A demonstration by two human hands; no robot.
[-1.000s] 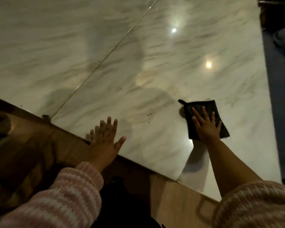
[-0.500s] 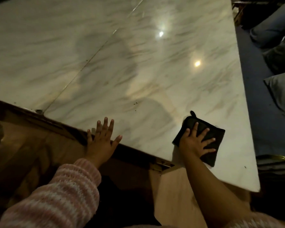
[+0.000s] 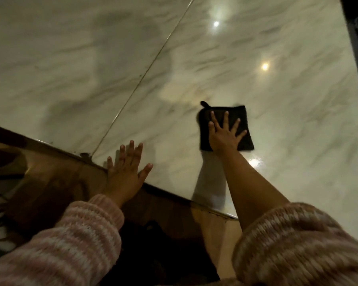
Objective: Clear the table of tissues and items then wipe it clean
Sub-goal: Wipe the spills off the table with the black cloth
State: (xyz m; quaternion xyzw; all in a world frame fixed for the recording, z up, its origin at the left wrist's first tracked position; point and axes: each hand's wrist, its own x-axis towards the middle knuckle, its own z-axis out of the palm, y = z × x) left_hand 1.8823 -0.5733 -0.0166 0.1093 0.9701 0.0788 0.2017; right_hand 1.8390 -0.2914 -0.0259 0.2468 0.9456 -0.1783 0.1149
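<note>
Stretching across nearly the whole view, the marble table (image 3: 277, 141) gleams pale and grey-veined, with a thin seam (image 3: 145, 75) cutting diagonally through it. Below its near edge runs brown wood (image 3: 50, 182), dim and shadowed. Two pink-and-white striped sleeves come up from the bottom: the left sleeve (image 3: 70, 244) reaches the wrist, the right sleeve (image 3: 298, 244) is bunched near the elbow, forearm bare. Out on the marble, right of the seam, lies the black cloth (image 3: 244, 118), a flat square with a small loop (image 3: 204, 103) at its far left corner. The right hand (image 3: 225, 135) is planted on it — palm down, fingers straight and fanned wide, pressing rather than gripping. The left hand (image 3: 124, 174) holds nothing — flat, fingers spread, thumb out, resting on the table's near edge just right of the seam's end. Two small lamp reflections (image 3: 265, 66) shine on the far stone.
</note>
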